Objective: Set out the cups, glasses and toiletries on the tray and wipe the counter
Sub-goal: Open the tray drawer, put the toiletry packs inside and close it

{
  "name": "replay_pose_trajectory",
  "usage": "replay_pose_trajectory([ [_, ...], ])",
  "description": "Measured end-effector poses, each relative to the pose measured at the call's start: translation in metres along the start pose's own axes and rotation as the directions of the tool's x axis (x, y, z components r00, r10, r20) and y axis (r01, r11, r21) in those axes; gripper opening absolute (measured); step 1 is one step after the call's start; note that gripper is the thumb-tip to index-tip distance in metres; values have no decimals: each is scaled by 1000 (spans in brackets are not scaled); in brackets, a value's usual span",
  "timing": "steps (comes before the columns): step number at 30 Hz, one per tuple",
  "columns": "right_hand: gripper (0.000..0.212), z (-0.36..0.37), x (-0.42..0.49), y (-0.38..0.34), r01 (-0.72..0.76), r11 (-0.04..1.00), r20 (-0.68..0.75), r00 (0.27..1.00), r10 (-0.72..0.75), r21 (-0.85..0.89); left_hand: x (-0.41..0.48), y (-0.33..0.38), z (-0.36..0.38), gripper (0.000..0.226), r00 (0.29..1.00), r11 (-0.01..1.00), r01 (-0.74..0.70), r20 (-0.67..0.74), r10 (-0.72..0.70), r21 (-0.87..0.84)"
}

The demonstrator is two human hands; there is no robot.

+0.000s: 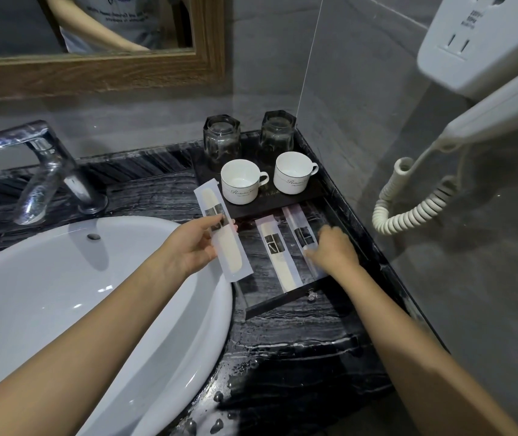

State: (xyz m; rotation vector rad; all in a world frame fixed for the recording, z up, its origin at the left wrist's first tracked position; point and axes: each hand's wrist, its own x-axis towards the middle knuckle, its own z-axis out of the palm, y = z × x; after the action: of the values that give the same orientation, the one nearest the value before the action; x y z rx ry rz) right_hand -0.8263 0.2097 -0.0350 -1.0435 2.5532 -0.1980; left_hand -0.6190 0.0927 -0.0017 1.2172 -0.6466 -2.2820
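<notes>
The left hand (191,247) pinches a long white toiletry packet (232,256) between thumb and fingers, holding it slanted just left of the tray's pulled-out drawer (283,305). The right hand (335,248) lies knuckles-up over the near end of the rightmost packet (301,229) in that drawer; whether it pinches or only presses it cannot be told. A middle packet (275,256) lies flat between the hands. Beyond the hands, two white cups (240,182) stand on the tray's raised shelf, with two upturned glasses (221,141) behind them. The sink (94,278) sits left of the left hand.
</notes>
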Motion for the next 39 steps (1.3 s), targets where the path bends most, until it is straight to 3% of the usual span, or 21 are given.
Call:
replay_pose_trajectory([
  [2, 40, -5, -12, -12, 114, 973, -82, 992, -100, 200, 1, -2, 1, 13, 1000, 1000, -7, 14, 7, 7],
  [5, 30, -10, -44, -45, 92, 764, 124, 967, -220, 639, 1, -11, 9, 19, 998, 997, -36, 48, 33, 75],
  [7, 30, -5, -59, -61, 83, 712, 184, 939, -290, 697, 1, -17, 14, 20, 995, 994, -52, 87, 44, 96],
  [12, 6, 3, -65, -66, -27, 568, 173, 963, -206, 823, 0, -20, 13, 19, 993, 993, -73, 100, 64, 92],
  [16, 4, -3, -65, -60, -36, 562, 159, 972, -172, 826, 0, -13, 8, 18, 995, 991, -76, 71, 68, 108],
  [18, 5, -11, -63, -52, -60, 612, 172, 977, -126, 788, 2, -6, 2, 27, 993, 993, -109, 39, 107, 45],
  [20, 10, -17, -62, -41, -91, 673, 208, 974, -94, 734, 6, 3, -4, 35, 982, 977, -187, -8, 188, 98],
  [25, 29, -10, -59, -30, -167, 772, 272, 962, -8, 614, 17, 13, -8, 37, 900, 814, -366, -52, 434, 452],
  [30, 26, 6, -51, -46, -109, 850, 203, 979, 2, 515, 20, 4, -4, 29, 894, 744, -379, 11, 448, 551],
  [33, 26, 11, -49, -55, -67, 895, 170, 985, -9, 440, 22, -3, -3, 27, 858, 627, -398, 30, 513, 669],
  [39, 31, 24, -45, -64, -110, 855, 173, 985, 24, 507, 25, -1, 0, 32, 815, 474, -418, 89, 573, 775],
])
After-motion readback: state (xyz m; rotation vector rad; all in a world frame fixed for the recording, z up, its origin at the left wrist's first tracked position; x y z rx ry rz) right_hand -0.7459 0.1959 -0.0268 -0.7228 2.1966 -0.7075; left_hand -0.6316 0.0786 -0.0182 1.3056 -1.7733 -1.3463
